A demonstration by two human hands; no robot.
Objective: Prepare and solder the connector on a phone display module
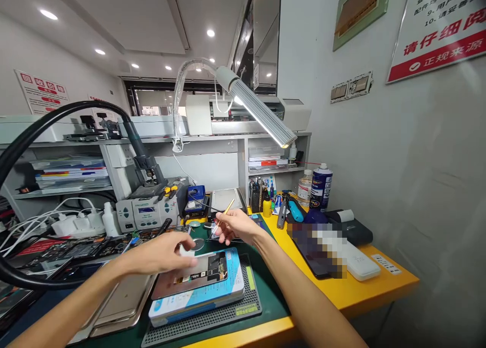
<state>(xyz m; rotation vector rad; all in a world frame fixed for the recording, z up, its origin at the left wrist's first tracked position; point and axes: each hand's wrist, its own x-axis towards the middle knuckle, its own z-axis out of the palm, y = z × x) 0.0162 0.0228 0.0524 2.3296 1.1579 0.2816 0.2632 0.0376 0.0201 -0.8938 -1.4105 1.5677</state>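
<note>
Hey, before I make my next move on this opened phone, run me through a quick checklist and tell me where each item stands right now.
1. Phone steadied: the left hand rests on the upper end of the opened phone. Ok.
2. Support: the phone lies flat on the blue and white box, which sits on the black mat. Ok.
3. Tool grip: the right hand pinches the gold tool, raised behind the phone. Ok.
4. Tool tip condition: too small to see. Cannot tell.
5. Lighting: the lamp is lit and angled down over the bench. Ok.
</note>
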